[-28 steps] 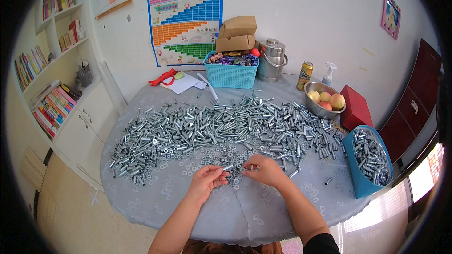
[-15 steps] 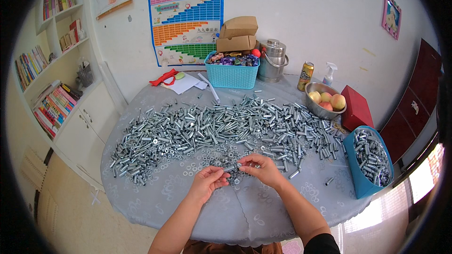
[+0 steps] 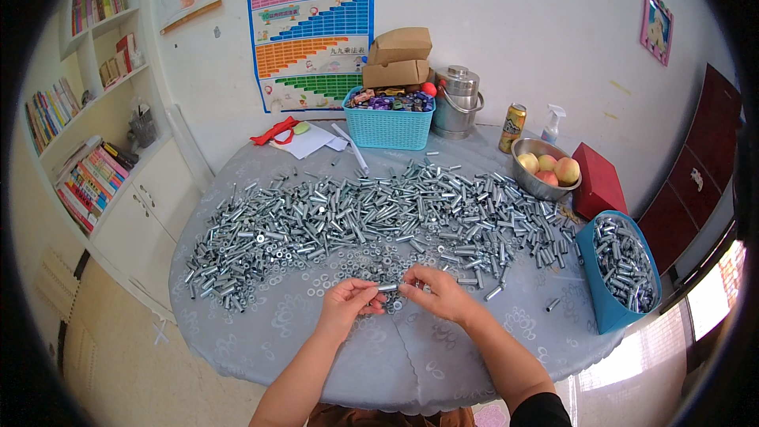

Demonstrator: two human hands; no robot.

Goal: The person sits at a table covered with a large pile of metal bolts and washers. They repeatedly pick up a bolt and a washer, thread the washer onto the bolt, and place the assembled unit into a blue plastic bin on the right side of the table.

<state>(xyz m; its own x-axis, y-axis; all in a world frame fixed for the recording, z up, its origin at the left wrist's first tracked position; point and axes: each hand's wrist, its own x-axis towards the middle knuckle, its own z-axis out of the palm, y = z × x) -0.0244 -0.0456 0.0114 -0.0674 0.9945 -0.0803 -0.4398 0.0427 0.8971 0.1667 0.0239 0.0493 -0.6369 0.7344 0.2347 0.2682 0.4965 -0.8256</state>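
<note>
Bolt-strewn (image 3: pixel 356 213) round grey table (image 3: pixel 443 364)

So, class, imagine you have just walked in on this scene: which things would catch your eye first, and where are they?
A broad heap of silvery bolts and washers sprawls across the round grey table. At the near edge, the left hand and right hand together hold one small bolt. A blue bin of finished pieces sits at the right, and a colourful chart hangs on the wall.

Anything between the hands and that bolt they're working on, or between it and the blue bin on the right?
Nothing visible. Both the left hand and right hand already pinch the bolt at its ends. Toward the blue bin, only a few stray bolts lie flat on the grey tablecloth, nothing standing.
</note>
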